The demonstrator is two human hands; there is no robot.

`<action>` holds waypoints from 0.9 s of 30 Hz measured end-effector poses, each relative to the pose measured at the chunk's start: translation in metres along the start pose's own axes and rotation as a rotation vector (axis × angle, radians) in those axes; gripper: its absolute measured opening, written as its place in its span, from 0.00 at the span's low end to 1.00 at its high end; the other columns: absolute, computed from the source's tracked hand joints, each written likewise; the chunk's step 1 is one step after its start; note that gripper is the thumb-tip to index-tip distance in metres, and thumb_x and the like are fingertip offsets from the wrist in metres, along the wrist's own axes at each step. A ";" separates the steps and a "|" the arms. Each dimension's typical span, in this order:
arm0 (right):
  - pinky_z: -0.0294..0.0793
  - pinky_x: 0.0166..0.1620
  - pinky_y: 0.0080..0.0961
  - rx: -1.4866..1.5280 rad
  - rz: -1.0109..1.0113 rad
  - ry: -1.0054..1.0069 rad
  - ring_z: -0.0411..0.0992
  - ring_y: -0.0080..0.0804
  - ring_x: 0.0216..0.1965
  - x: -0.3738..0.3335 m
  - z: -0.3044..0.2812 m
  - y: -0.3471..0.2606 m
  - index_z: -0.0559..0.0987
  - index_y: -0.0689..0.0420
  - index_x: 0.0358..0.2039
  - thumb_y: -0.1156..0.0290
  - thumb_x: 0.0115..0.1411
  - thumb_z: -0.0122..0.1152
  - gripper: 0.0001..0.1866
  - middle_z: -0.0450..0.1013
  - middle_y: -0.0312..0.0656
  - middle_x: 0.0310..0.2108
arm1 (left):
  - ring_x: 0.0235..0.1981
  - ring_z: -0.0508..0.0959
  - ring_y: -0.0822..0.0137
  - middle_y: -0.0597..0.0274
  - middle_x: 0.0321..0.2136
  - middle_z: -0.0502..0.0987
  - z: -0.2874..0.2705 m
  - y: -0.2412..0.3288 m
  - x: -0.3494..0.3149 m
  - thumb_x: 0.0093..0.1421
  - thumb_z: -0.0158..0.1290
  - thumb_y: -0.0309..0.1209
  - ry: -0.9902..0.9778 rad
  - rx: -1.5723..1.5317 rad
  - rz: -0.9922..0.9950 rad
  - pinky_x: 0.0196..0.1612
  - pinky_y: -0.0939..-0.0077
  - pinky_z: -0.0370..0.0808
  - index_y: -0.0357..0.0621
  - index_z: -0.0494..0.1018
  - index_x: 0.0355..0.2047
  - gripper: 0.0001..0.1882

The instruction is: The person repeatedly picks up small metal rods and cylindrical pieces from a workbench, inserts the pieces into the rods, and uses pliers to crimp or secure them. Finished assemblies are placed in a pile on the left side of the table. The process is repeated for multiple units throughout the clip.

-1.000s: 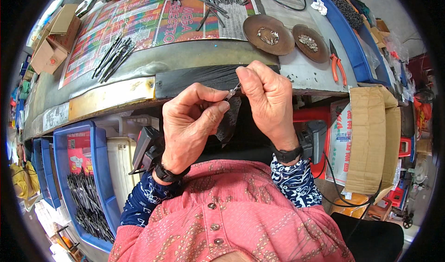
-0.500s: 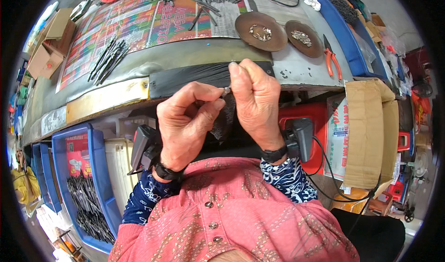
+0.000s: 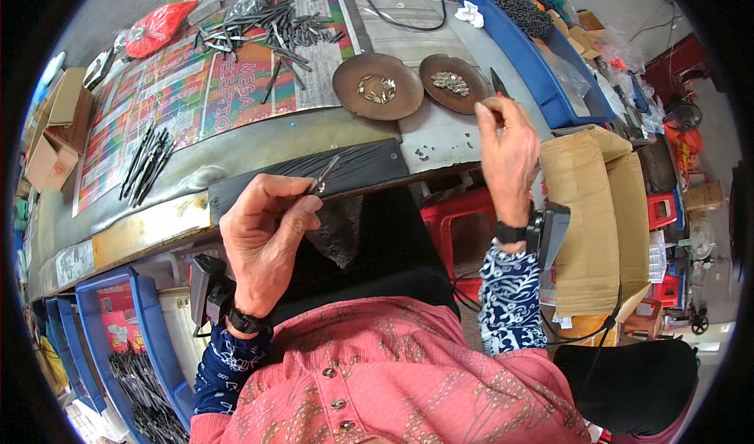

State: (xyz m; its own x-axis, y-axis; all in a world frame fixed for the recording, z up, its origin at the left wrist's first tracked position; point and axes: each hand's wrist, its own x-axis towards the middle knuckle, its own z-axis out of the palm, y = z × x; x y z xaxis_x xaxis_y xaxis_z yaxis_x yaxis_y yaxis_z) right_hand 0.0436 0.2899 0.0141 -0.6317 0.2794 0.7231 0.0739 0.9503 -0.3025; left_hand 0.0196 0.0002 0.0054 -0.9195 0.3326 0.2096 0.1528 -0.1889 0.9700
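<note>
The fingers and thumb of the left hand pinch a thin strip, which pokes up just past the table's near edge. A small shiny bit sits at their tips, but you cannot tell whether it is stuck on the strip or only beside it. So this one looks part done at best. The right hand is well apart from it, near the small dish and the pliers; its fingers curl in, and you cannot tell if they hold a thing. Plenty seems left: more bits lie in the small dish and in the big dish. Black strips lie in a big pile and a little bunch on the table, and lots more fill a blue bin. Which of those are done, you cannot tell.
</note>
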 end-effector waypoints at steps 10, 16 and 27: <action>0.70 0.43 0.51 -0.512 0.196 -0.180 0.69 0.54 0.47 0.006 0.024 0.070 0.71 0.58 0.50 0.53 0.60 0.58 0.25 0.72 0.52 0.42 | 0.33 0.78 0.74 0.61 0.32 0.77 0.009 -0.011 0.018 0.59 0.52 0.14 -0.039 -0.045 0.089 0.39 0.84 0.74 0.32 0.71 0.38 0.07; 0.67 0.45 0.52 -0.482 0.247 -0.245 0.69 0.53 0.47 0.002 0.027 0.076 0.70 0.58 0.52 0.58 0.60 0.57 0.23 0.72 0.52 0.44 | 0.34 0.79 0.73 0.59 0.32 0.77 0.011 -0.017 0.024 0.60 0.52 0.15 -0.008 -0.153 0.086 0.40 0.82 0.75 0.31 0.70 0.39 0.07; 0.69 0.44 0.45 -0.285 0.321 0.015 0.70 0.52 0.43 -0.003 0.008 0.038 0.70 0.62 0.47 0.67 0.59 0.57 0.19 0.73 0.56 0.37 | 0.31 0.75 0.76 0.60 0.32 0.77 0.006 -0.027 0.022 0.60 0.52 0.16 -0.031 -0.206 0.136 0.38 0.84 0.74 0.32 0.70 0.38 0.06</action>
State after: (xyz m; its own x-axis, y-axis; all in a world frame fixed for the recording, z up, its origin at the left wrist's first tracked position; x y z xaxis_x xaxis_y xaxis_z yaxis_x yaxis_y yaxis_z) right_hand 0.0420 0.3240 -0.0041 -0.5307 0.5671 0.6300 0.4767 0.8142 -0.3314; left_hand -0.0021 0.0182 -0.0150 -0.8835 0.3191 0.3429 0.1941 -0.4168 0.8880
